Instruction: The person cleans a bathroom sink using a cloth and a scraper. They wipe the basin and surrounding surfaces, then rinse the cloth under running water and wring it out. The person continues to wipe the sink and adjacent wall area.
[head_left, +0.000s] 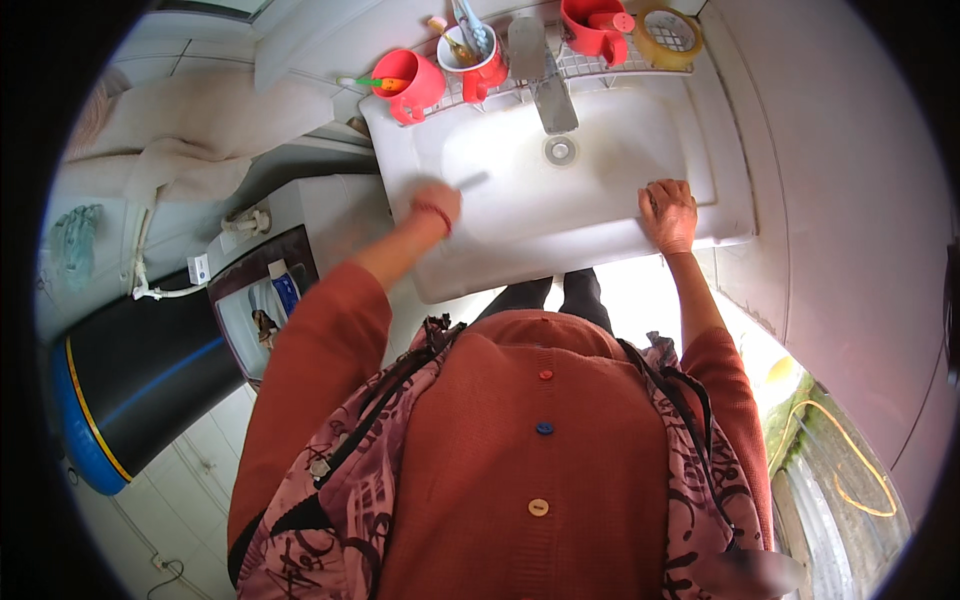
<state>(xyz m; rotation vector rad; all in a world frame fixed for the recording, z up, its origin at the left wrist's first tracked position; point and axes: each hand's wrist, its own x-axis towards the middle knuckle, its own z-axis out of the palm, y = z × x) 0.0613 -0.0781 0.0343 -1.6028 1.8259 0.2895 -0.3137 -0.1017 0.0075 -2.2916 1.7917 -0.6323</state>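
Note:
A white ceramic washbasin (517, 251) lies before me, with a grey metal faucet (553, 94) over its round drain (559, 151). At the basin's left side is my left hand (437, 202), motion-blurred, with a red bracelet at the wrist. Its fingers look closed, and a thin grey object (472, 181) sticks out of them over the bowl; its kind is unclear. My right hand (670, 214) lies at the front right rim with curled fingers. Something small and dark shows near its thumb, but I cannot tell whether it is held.
Behind the basin, a wire rack (592, 69) holds red mugs (409, 79) with toothbrushes and a roll of tape (667, 37). To the left are a draped cloth (195, 112), an open container (244, 319) with small items and a large black cylinder (150, 367). A wall (832, 172) bounds the right.

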